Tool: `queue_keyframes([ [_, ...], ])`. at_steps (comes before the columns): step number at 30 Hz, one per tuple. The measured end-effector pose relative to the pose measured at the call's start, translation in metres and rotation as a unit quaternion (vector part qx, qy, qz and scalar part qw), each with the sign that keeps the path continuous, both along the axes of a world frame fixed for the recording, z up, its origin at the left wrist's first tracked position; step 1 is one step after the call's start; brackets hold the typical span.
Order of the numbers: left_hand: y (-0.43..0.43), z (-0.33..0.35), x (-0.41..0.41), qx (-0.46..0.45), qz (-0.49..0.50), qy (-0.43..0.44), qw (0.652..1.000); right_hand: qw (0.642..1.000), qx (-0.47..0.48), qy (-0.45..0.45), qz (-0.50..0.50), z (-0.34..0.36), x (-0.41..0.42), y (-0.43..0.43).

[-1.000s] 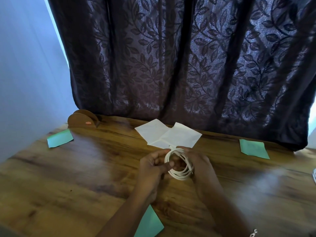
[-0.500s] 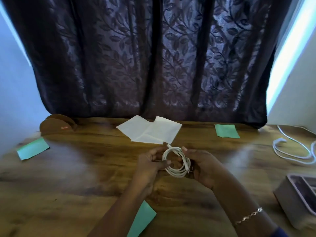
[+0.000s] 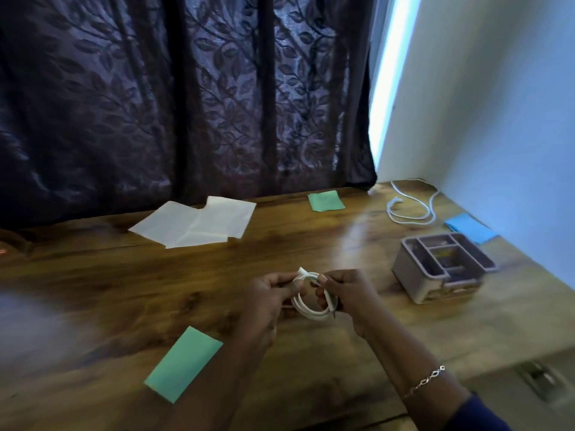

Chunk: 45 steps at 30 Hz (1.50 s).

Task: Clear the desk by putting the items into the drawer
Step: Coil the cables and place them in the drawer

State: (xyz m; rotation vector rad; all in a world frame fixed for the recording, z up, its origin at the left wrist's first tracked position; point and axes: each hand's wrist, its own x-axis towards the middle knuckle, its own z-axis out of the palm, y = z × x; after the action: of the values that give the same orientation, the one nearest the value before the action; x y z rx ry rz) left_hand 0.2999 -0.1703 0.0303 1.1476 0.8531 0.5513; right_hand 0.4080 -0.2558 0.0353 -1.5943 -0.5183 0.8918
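Two white cables (image 3: pixel 308 312), two green notes (image 3: pixel 326 201), one blue note (image 3: pixel 469 228) (just behind the one organizer (image 3: pixel 407 275)), two overlapping white sheets (image 3: pixel 193 225).

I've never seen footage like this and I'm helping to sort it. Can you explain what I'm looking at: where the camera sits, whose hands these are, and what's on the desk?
There is no machine here: a person works with bare hands. Every picture comes from one camera worn on their head, looking forward and down. The left hand and right hand both grip a coiled white cable over the wooden desk. On the desk lie white paper sheets, a green note close by, a second green note near the curtain, a blue note, a loose white cable and a grey divided organiser box.
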Motion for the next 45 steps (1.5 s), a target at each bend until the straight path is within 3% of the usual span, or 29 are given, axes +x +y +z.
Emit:
queue_keyframes([
  [5, -0.019, -0.017, 0.033, 0.016, -0.063, 0.041, 0.997, 0.997, -0.049, -0.051, -0.017, -0.003, 0.023, -0.037],
  [11, -0.026, -0.044, 0.08, 0.123, -0.081, 0.126, 0.981, 0.96, -0.156, -0.23, -0.014, -0.025, 0.06, -0.049],
  [15, -0.031, -0.06, 0.098, 0.245, -0.044, 0.198, 0.948, 0.92, -0.213, -0.328, 0.019, -0.038, 0.079, -0.04],
  [19, -0.034, -0.075, 0.101, 0.306, -0.018, 0.267, 0.914, 0.898, -0.23, -0.37, 0.059, -0.047, 0.083, -0.036],
  [24, -0.041, -0.084, 0.102, 0.41, -0.005, 0.308, 0.859, 0.908, -0.184, -0.374, 0.049, -0.062, 0.09, -0.04],
  [32, -0.046, -0.081, 0.099, 0.464, 0.04, 0.311, 0.828, 0.887, -0.1, -0.45, 0.032, -0.066, 0.096, -0.05],
  [38, -0.053, -0.066, 0.116, 0.551, 0.039, 0.272, 0.788, 0.792, 0.06, -0.607, 0.016, -0.046, 0.106, -0.065],
  [42, -0.065, -0.049, 0.147, 0.623, 0.005, 0.241, 0.744, 0.734, 0.084, -0.673, 0.015, -0.036, 0.136, -0.083],
  [45, -0.07, -0.044, 0.173, 0.652, -0.012, 0.208, 0.729, 0.72, 0.088, -0.688, 0.012, -0.036, 0.166, -0.098],
])
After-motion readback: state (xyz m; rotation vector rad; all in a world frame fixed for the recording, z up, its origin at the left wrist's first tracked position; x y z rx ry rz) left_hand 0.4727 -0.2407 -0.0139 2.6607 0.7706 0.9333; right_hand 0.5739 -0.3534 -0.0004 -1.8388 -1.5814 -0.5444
